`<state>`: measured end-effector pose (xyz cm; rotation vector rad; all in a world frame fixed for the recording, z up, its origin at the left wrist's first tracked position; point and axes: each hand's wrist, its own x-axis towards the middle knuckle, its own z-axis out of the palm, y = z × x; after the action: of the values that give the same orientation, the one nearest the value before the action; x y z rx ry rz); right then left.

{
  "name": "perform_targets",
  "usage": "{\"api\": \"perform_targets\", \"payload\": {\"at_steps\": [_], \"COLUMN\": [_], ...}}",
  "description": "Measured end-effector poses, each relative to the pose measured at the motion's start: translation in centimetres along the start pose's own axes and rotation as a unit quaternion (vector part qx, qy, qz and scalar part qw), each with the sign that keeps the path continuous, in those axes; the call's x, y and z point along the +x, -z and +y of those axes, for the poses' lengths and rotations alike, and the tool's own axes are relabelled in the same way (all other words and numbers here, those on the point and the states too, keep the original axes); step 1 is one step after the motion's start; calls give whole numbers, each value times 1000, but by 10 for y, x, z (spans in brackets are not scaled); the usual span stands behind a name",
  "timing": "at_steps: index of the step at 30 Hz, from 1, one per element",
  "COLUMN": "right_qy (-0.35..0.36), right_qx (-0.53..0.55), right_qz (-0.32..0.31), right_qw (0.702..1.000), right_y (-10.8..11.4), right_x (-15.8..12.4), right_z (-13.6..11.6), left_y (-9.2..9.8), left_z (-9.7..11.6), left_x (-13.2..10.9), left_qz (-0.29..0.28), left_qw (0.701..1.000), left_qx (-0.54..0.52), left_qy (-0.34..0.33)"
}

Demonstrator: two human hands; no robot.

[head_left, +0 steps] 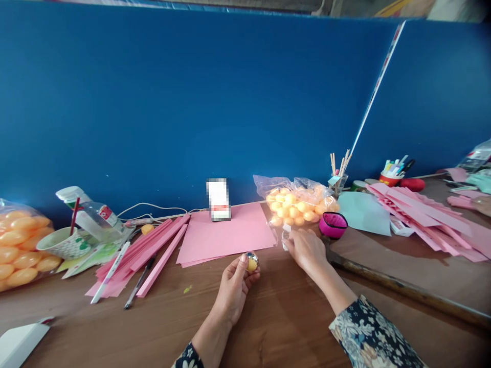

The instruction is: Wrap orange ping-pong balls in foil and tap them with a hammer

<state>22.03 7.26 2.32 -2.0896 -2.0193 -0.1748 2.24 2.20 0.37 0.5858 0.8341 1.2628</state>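
Note:
My left hand (235, 286) is closed around a small yellow ball (252, 263) with a shiny silver part on its top, held above the brown table. Farther forward and to the right, my right hand (307, 249) reaches down with its fingers bent together at a small white and clear thing (286, 236), too small to name. Just beyond those fingers lies a clear plastic bag of yellow-orange balls (297, 206). A magenta pouch with a black rim (333, 225) is right beside my right hand. Pink paper sheets (226, 231) lie between and beyond the hands.
A long wooden-handled tool (406, 289) crosses the right side. Pink strips (425, 214) and a pale green sheet (364, 210) lie beyond it. On the left are more pink strips (153, 245), pens, a paper cup (63, 243), a tilted bottle (95, 214) and another ball bag (23, 245).

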Motion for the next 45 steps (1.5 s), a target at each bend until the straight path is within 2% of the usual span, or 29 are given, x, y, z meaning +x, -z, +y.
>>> {"api": "perform_targets", "payload": {"at_steps": [3,9,18,34,41,45], "right_qy": [-5,-6,3,26,38,47], "right_qx": [5,20,30,15,29,36], "right_qz": [0,-37,-49,7,4,45], "right_qw": [1000,999,998,1000,999,997], "right_y": [2,5,7,2,2,-3], "right_x": [-1,0,1,-3,-3,-3], "right_z": [-2,-5,-5,-9,-7,-8], "left_y": [0,1,0,-2,-1,-2], "left_z": [0,-1,-1,1,0,1], "left_x": [1,1,0,-1,-2,-2], "left_qz": [-1,-2,-6,-7,-12,-9], "left_qw": [1000,1000,1000,1000,1000,1000], "left_qx": [0,-4,-6,-3,-3,-15], "left_qy": [1,1,2,-4,-3,-2]}}
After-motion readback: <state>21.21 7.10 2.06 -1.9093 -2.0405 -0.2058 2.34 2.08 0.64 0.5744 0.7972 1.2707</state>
